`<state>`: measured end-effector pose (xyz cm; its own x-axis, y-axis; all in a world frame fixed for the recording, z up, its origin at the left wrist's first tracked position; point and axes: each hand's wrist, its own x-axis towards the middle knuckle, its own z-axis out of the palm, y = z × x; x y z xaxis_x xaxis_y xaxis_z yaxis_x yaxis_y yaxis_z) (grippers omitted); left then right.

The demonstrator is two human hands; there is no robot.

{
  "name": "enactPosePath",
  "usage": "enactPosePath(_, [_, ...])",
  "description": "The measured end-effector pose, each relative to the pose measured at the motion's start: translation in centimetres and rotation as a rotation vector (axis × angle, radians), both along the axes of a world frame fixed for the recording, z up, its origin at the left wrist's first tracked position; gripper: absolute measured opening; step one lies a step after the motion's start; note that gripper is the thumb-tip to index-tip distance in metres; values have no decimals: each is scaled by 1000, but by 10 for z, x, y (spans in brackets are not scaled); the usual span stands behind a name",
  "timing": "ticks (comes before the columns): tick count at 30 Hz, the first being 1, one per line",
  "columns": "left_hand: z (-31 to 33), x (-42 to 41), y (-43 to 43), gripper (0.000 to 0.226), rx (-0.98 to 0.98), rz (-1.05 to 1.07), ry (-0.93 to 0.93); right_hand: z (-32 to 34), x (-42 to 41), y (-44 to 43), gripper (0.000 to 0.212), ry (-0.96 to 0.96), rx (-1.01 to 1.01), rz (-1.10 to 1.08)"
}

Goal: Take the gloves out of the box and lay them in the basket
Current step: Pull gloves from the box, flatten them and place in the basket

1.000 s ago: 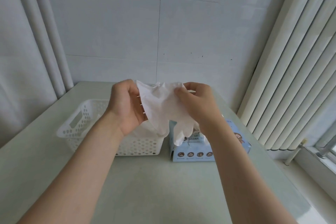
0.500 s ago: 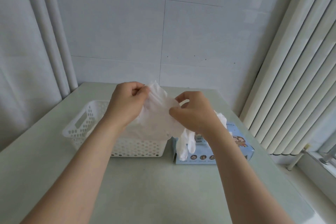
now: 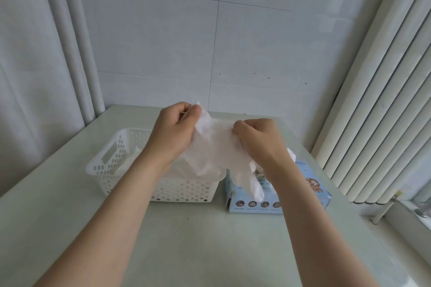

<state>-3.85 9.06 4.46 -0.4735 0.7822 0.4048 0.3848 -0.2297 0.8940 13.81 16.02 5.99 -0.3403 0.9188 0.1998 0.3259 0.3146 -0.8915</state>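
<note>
A thin translucent white glove is stretched between both hands above the table. My left hand pinches its upper left edge and my right hand pinches its right edge. The glove's fingers hang down over the gap between basket and box. A white perforated plastic basket sits to the left, with white gloves lying inside. The light blue glove box stands to the right of the basket, partly hidden by my right forearm, and a white glove sticks out of its top.
Everything rests on a pale green table set against a white tiled wall. Vertical blinds run along the right side, and white pipes stand at the back left corner. A window sill lies low at the right.
Both hands have lowered with the glove and spread it wider. The left hand went from cupping the glove to pinching its edge.
</note>
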Motion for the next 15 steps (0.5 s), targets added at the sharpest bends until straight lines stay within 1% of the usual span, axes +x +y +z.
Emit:
enactPosePath(2, [2, -2, 1, 40, 60, 40, -63, -5, 0, 6, 31, 28, 2, -41])
enactPosePath(4, [3, -9, 1, 35, 73, -5, -194, -9, -3, 10, 24, 62, 45, -52])
enactPosePath(7, [0, -17, 3, 31, 56, -52, -348, -15, -9, 17, 22, -4, 232, -77])
enactPosePath(10, [-6, -23, 4, 38, 21, 0, -331, -19, -16, 22, 21, -73, 381, -108])
enactPosePath(15, [-21, -51, 3, 35, -75, 173, -171, -31, -48, 24, 22, -215, 468, -83])
